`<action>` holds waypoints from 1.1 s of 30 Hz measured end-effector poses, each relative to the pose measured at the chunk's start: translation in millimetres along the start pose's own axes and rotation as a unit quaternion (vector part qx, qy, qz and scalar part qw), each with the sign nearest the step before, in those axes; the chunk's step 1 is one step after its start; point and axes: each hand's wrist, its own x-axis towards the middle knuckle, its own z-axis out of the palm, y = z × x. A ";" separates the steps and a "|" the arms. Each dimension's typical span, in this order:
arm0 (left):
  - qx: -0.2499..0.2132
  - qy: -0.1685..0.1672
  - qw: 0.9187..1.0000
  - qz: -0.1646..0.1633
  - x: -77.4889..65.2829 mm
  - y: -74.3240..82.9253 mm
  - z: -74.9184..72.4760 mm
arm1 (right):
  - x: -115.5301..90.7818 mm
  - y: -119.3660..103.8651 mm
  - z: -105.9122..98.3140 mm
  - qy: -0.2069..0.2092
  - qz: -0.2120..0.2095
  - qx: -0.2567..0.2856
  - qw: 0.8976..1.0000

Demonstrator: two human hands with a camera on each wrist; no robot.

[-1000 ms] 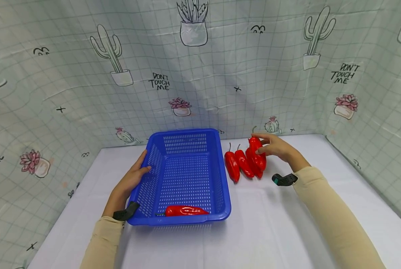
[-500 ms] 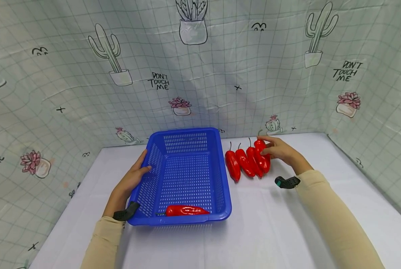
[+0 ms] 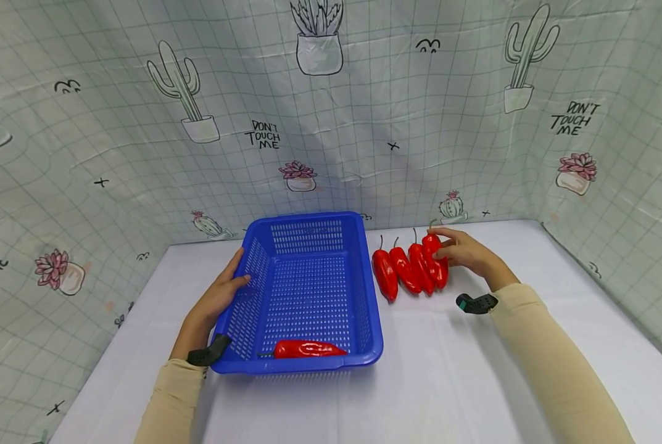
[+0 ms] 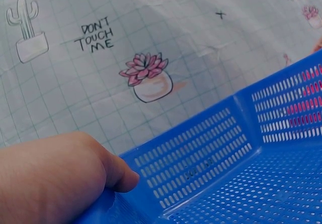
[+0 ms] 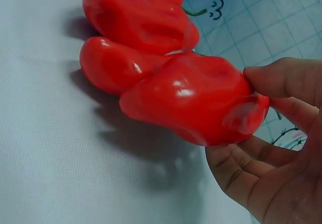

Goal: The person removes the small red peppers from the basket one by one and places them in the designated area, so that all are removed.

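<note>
My left hand (image 3: pixel 218 297) grips the left rim of a blue plastic basket (image 3: pixel 377 333), its thumb lying over the edge. One red chili pepper (image 3: pixel 310 349) lies crosswise inside, along the near wall. To the right of the basket, my right hand (image 3: pixel 469 251) holds another red pepper (image 3: pixel 433 262) between thumb and fingers at the right end of a row. In the right wrist view this held pepper (image 5: pixel 188 100) touches or overlaps the one beside it. Three more peppers stand side by side to its left: the nearest to the basket (image 3: pixel 385 275), a middle one (image 3: pixel 405 271) and a third (image 3: pixel 419 266).
A white cloth covers the table (image 3: pixel 419 370). Behind and on both sides hangs a grid-patterned curtain (image 3: pixel 358 92) with cactus drawings. The basket's right wall stands close beside the row of peppers.
My right hand has moved the held pepper right and down, from over the third pepper to beside it at the row's end. The left hand and basket have stayed put.
</note>
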 end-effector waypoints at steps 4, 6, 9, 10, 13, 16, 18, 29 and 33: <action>-0.003 0.000 1.000 0.000 0.5 -1.1 0.4 | -0.5 3.2 -0.7 0.001 -0.004 -0.001 1.000; -0.002 0.000 1.000 0.000 0.8 -1.0 0.3 | -1.4 3.7 -0.9 0.003 -0.003 0.000 1.000; -0.002 -0.001 1.000 0.001 1.1 -0.6 0.2 | -2.8 3.6 -0.8 0.010 -0.001 0.001 1.000; -0.002 -0.001 1.000 0.002 1.2 -0.5 0.2 | -3.0 3.7 -0.7 0.014 -0.001 0.001 1.000; -0.003 0.000 1.000 0.003 1.1 -0.2 0.2 | -2.9 4.9 -0.2 0.027 0.001 -0.008 1.000; -0.004 0.000 1.000 0.002 0.7 0.0 0.4 | -1.9 7.8 0.9 0.039 0.007 -0.022 0.999; -0.004 -0.001 1.000 0.000 0.2 0.4 0.8 | -1.5 10.1 2.2 0.044 0.015 -0.030 0.998; -0.009 -0.002 1.000 0.002 0.9 -1.6 1.7 | -2.7 16.0 8.9 0.057 0.043 -0.055 0.996; -0.008 -0.002 1.000 0.003 0.3 -0.7 0.9 | -2.8 15.3 9.3 0.063 0.039 -0.062 0.995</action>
